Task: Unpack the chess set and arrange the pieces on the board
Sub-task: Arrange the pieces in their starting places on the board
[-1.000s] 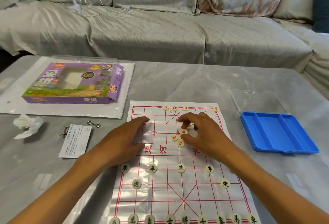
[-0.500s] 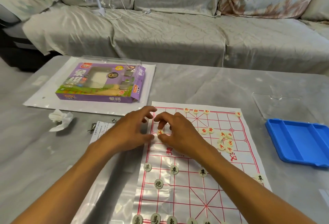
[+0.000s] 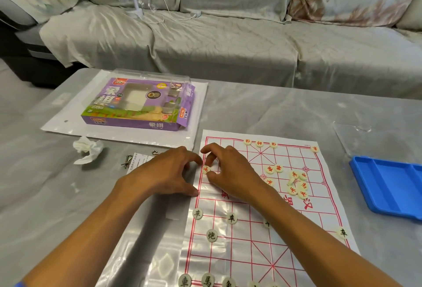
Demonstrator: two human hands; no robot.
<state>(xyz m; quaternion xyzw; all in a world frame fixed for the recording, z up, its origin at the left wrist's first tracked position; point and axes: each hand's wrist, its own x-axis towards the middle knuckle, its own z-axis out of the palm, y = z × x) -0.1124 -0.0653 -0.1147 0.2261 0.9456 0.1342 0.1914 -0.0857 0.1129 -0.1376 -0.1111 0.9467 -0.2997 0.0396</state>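
At the centre of the frame the right hand [image 3: 230, 172] pinches a cream xiangqi disc with a red character [image 3: 206, 169] between thumb and fingertips, on the left edge line of the paper board [image 3: 319, 222]. The left hand [image 3: 166, 177] lies just left of it, fingers spread and relaxed, flat on the board's left margin, holding nothing. The board is a white sheet with a red grid; large red characters run across its middle band, one reading 汉. Three red-marked discs [image 3: 259, 144] sit in a row on the far edge and one at the far right corner [image 3: 315, 149]. A loose heap of red-marked discs [image 3: 296, 184] lies at centre right. Black-marked discs stand lower down: 卒 [image 3: 197, 213] in a row, 炮 [image 3: 211, 235] below, 車 [image 3: 184, 280] and 馬 [image 3: 208, 280] at the bottom edge. At upper left is a purple box [image 3: 139, 104] printed 象棋, on a white sheet. A blue tray [image 3: 388, 188] sits at the right edge, and a crumpled tissue [image 3: 88, 149] at left.
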